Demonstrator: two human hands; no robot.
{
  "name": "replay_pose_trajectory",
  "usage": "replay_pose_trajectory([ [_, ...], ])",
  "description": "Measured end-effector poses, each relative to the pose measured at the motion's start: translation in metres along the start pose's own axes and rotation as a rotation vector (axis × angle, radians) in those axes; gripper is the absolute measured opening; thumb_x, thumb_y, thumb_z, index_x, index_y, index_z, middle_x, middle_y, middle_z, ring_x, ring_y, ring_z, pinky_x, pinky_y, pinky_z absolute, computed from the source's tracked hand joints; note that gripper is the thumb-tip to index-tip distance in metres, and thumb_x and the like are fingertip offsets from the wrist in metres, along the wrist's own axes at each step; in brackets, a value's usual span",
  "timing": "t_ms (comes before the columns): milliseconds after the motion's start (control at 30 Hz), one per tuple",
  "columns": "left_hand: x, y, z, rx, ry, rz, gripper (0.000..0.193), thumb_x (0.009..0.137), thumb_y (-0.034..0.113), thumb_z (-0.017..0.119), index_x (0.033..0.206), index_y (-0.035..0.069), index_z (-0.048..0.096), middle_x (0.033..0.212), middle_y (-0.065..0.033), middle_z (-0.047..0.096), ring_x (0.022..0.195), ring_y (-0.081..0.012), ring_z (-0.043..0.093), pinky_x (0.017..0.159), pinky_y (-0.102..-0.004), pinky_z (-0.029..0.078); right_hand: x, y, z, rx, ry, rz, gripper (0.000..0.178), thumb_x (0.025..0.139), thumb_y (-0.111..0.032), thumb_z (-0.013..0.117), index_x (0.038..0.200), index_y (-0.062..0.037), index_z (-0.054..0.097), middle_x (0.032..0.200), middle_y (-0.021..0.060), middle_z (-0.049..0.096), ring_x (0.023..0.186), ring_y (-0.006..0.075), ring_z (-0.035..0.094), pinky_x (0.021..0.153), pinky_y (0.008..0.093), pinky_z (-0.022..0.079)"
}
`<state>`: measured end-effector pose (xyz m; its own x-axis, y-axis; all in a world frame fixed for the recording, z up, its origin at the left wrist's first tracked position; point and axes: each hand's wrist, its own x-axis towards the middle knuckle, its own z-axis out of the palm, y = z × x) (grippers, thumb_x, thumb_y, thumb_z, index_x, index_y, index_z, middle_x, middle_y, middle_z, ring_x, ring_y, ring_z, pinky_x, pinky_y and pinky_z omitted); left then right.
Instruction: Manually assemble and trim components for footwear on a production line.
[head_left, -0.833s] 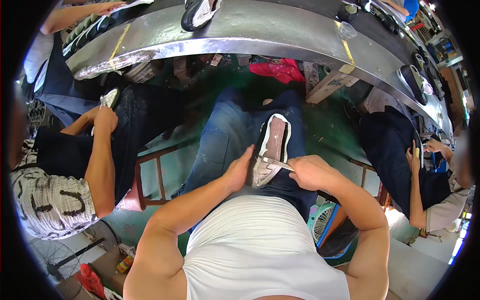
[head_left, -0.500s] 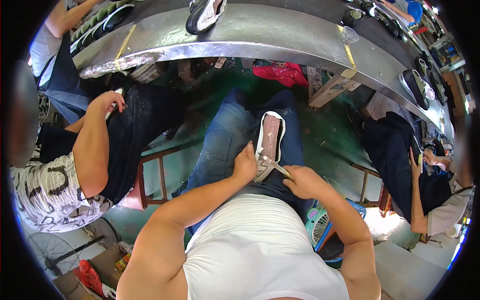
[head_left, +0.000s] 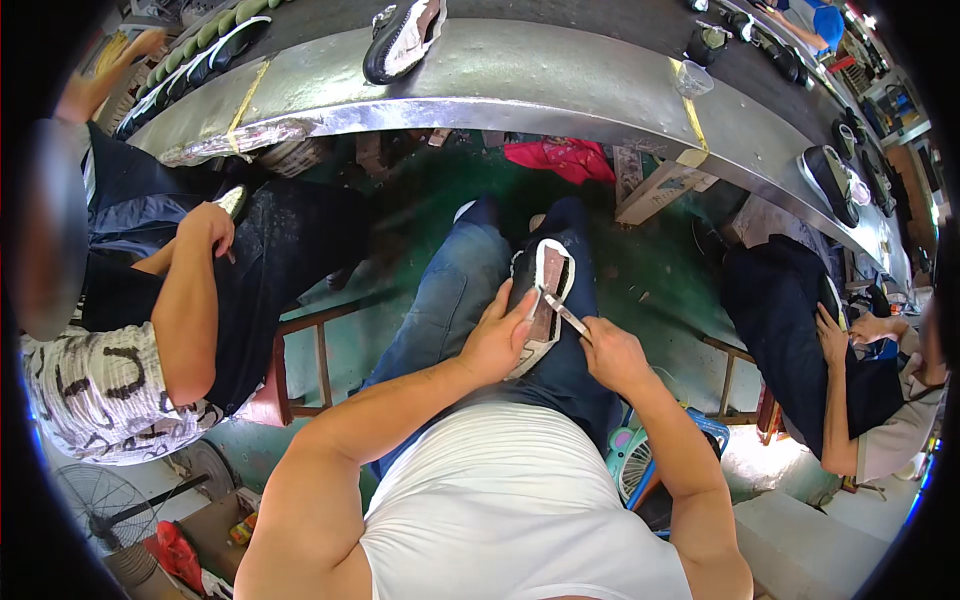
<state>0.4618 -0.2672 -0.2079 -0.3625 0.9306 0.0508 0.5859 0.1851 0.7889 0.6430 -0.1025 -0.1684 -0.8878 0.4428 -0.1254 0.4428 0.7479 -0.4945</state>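
Bottom up on my thighs lies a dark shoe upper (head_left: 547, 318), its turned-in white edge framing a pinkish-brown insole board. My left hand (head_left: 497, 340) is closed on the shoe's left side, its thumb and fingers near the white edge. In my right hand (head_left: 613, 356) is a slim tool (head_left: 567, 312) with a pale shaft. Its tip meets the left part of the white edge, close to my left fingertips. The tool's exact kind is too small to make out.
A metal-edged workbench (head_left: 480, 118) curves across ahead, with a half-made shoe (head_left: 402, 45), more shoes (head_left: 832, 185) and a clear plastic cup (head_left: 695, 78). Co-workers sit on both sides. A teal fan (head_left: 630, 462) stands by my right hip; pink-red cloth (head_left: 560, 158) lies under the bench.
The shoe has tilted and shifted slightly down and right. My right hand has moved the tool tip along the white edge toward the toe; my left hand has moved slightly right with the shoe.
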Motion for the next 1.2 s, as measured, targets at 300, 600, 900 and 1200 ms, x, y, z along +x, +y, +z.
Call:
replay_pose_trajectory([
  [300, 0.025, 0.014, -0.015, 0.094, -0.292, -0.16, 0.055, 0.102, 0.022, 0.05, 0.153, 0.012, 0.035, 0.153, -0.0425, 0.016, 0.137, -0.0529, 0.037, 0.109, -0.0451, 0.041, 0.056, -0.01, -0.046, 0.461, -0.128, 0.186, 0.032, 0.099, -0.029, 0.054, 0.099, 0.003, 0.06, 0.089, 0.0242, 0.067, 0.087, 0.0429, 0.065, 0.077, 0.0482, 0.05],
  [600, 0.006, 0.023, -0.037, 0.087, -0.366, -0.176, 0.064, 0.102, 0.034, 0.048, 0.157, 0.009, 0.026, 0.157, -0.0385, 0.014, 0.143, -0.0508, 0.028, 0.115, -0.0428, 0.033, 0.058, -0.023, -0.037, 0.152, -0.366, 0.141, 0.046, 0.103, -0.037, 0.046, 0.096, 0.0053, 0.06, 0.091, 0.03, 0.065, 0.091, 0.0475, 0.062, 0.081, 0.0526, 0.048],
  [900, -0.031, -0.007, -0.024, -0.624, -0.196, -0.522, 0.075, 0.1, 0.021, 0.056, 0.155, -0.009, 0.013, 0.164, -0.0279, 0.004, 0.154, -0.027, 0.004, 0.122, -0.0332, 0.014, 0.01, -0.041, -0.037, 0.467, -0.471, 0.212, 0.042, 0.104, -0.035, 0.046, 0.095, 0.0044, 0.057, 0.09, 0.0304, 0.064, 0.089, 0.0493, 0.061, 0.078, 0.0525, 0.047],
  [1200, -0.027, 0.001, -0.029, -0.591, -0.316, -0.521, 0.087, 0.095, 0.007, 0.064, 0.159, 0.002, 0.005, 0.164, -0.0213, 0.013, 0.147, -0.0235, 0.027, 0.117, -0.0317, 0.029, -0.023, -0.053, -0.012, 0.328, -0.359, 0.088, 0.039, 0.103, -0.034, 0.049, 0.098, 0.0032, 0.058, 0.095, 0.0279, 0.065, 0.091, 0.0469, 0.062, 0.078, 0.0521, 0.049],
])
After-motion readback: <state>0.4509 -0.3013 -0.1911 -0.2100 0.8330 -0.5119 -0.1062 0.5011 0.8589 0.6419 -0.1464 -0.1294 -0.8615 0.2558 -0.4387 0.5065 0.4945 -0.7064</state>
